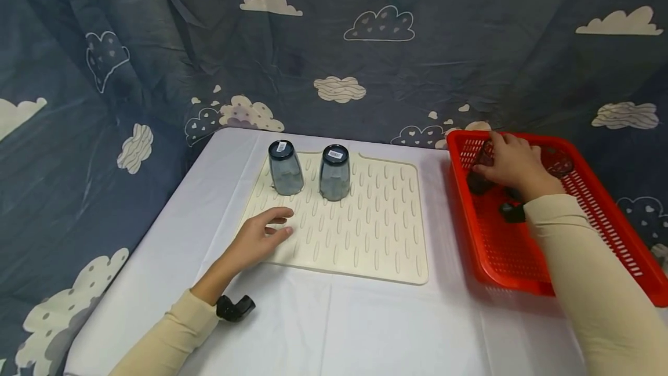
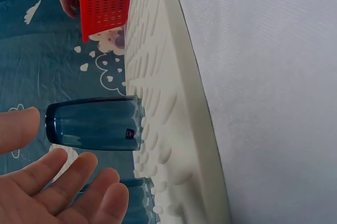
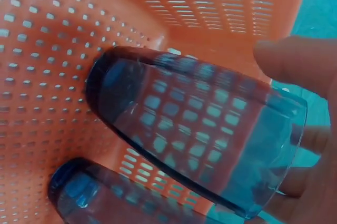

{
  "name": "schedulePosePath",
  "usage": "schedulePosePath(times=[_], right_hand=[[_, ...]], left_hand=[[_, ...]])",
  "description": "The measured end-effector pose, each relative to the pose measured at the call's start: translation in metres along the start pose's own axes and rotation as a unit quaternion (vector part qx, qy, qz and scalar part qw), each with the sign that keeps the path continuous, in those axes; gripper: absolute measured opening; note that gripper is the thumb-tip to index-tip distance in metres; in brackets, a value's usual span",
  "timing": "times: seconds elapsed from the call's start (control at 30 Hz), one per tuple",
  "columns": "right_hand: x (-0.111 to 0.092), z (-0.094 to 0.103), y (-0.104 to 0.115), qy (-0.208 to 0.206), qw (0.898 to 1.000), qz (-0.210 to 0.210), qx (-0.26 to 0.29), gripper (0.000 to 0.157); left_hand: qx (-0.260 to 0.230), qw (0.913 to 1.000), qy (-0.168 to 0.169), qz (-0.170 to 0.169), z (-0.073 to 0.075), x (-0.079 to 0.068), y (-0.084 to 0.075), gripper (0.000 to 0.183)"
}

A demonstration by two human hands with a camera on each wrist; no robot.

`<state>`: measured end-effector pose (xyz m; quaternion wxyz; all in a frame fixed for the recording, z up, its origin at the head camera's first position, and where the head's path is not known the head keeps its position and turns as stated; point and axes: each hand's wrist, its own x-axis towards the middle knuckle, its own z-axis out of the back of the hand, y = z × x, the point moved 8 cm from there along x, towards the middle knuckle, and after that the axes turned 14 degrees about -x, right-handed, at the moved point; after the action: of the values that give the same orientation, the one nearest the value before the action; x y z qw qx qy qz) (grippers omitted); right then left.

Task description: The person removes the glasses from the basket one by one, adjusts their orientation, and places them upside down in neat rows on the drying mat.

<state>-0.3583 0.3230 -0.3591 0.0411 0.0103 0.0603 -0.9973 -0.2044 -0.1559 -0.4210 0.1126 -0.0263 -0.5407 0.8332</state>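
In the head view my right hand reaches into the red plastic basket, its fingers around a dark tinted drinking glass. Seen from the right wrist, the thumb lies along one side of this glass near its rim, the other fingers behind. My left hand hovers over the front left of a cream drying mat, fingers spread loosely and holding nothing. Two blue-grey glasses stand upside down on the mat's back left: a left glass and a right glass.
Another glass is in the basket's back right; the right wrist view has a second glass beside the gripped one. A white cloth covers the table. Behind hangs a dark blue curtain with clouds.
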Motion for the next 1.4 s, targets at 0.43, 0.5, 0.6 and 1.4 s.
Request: schedulePosePath(times=[0.43,0.5,0.6,1.4], right_hand=[[-0.014,-0.001,0.005,-0.032,0.999,0.019,-0.023,0.091],[-0.018,-0.001,0.008,-0.027,0.999,0.029,-0.03,0.093],[-0.023,-0.003,0.011,-0.01,0.999,0.037,-0.028,0.095],[-0.035,0.013,-0.008,-0.009,0.997,-0.005,0.075,0.088]], left_hand=[[-0.009,0.9998,0.018,0.007,-0.004,-0.002,0.004,0.041],[-0.01,0.9997,0.02,0.009,-0.004,-0.002,0.004,0.041],[-0.008,0.9997,0.022,0.012,-0.004,-0.002,0.005,0.041],[-0.013,0.999,0.037,0.023,-0.002,-0.002,0.005,0.041]])
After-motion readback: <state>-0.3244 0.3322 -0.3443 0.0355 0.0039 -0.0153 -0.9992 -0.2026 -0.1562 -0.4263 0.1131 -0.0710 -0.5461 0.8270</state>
